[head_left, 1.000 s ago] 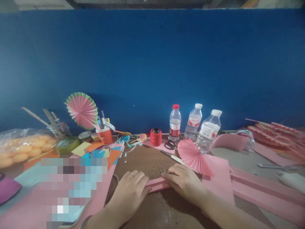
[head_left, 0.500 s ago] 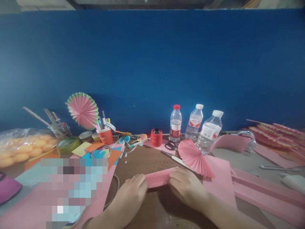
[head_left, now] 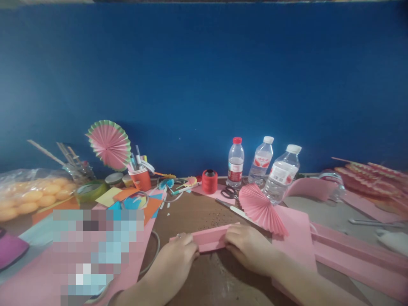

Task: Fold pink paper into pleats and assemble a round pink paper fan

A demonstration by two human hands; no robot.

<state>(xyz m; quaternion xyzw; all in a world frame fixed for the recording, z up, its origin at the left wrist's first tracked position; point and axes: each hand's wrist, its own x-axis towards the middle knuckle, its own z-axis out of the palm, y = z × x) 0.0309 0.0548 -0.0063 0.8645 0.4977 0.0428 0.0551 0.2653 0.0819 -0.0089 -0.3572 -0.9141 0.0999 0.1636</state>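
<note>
Left hand (head_left: 181,254) and right hand (head_left: 246,243), curled nearly closed, grip opposite ends of the folded pink paper (head_left: 211,239), I judge to keep its creases straight; it's on or just above the surface (head_left: 191,209).

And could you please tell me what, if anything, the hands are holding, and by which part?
A folded pink paper strip: the left hand holds it near its left end, the right hand near its right end.

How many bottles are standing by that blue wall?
3: a red-capped bottle right of the red spool, a white-capped bottle in the middle, and another white-capped bottle behind the pink folded fan. Others may be hidden behind the clutter.
</note>
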